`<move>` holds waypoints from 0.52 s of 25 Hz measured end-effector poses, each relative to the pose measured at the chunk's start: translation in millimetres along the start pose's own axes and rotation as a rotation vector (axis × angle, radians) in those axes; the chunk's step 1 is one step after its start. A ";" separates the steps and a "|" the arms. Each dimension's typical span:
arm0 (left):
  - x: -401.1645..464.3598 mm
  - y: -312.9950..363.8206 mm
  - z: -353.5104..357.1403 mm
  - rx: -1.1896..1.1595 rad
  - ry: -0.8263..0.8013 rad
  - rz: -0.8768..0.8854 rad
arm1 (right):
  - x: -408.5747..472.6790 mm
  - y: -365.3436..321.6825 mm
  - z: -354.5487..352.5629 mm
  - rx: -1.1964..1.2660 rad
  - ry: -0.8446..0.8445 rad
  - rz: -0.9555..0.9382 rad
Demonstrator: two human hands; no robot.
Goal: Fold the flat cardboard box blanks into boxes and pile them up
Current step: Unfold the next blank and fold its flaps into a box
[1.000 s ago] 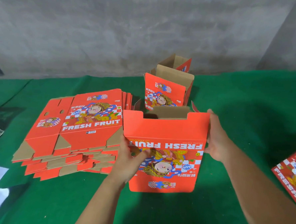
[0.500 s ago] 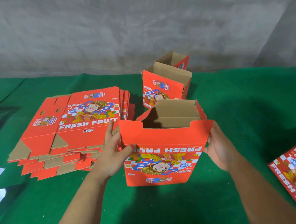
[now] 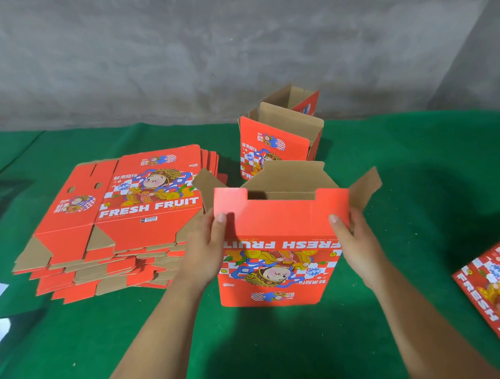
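Both hands pinch the top front flap of the half-erected red printed cardboard box (image 3: 277,249): the left hand (image 3: 207,248) at its left corner, the right hand (image 3: 353,245) at its right, thumbs on the red face. The box stands inverted on the green cloth-covered worktop (image 3: 291,353), side flaps splayed. Pressing the front flap down before those side flaps are tucked could jam or crease it, and an uneven push could skew the open shell toward the stack of flat red box blanks (image 3: 117,225) just beside it, or into the folded red boxes (image 3: 278,141) behind.
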State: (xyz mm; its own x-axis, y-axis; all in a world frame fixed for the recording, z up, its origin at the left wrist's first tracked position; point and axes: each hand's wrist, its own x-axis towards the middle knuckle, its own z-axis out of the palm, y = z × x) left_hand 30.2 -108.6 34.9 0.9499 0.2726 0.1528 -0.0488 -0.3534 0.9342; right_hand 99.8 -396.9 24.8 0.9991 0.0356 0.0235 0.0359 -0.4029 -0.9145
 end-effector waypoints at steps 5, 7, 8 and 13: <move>18.6 -3.5 6.3 0.575 0.155 -0.011 | 0.5 -1.4 -1.1 -0.015 0.044 -0.099; 24.9 -4.9 5.7 0.509 0.146 0.053 | 0.9 -8.5 -1.1 -0.087 0.004 -0.217; 27.5 -4.4 5.0 0.415 0.142 0.042 | 0.9 -10.1 -0.4 -0.118 0.000 -0.253; 41.1 4.5 2.2 0.251 0.099 -0.024 | -3.9 1.0 1.9 -0.251 -0.005 -0.206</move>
State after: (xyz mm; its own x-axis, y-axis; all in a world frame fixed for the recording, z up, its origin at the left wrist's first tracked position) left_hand 69.7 -100.9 44.7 0.9144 0.3654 0.1743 0.0629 -0.5534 0.8305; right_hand 96.0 -395.7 23.1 0.9702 0.1440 0.1949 0.2422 -0.5998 -0.7626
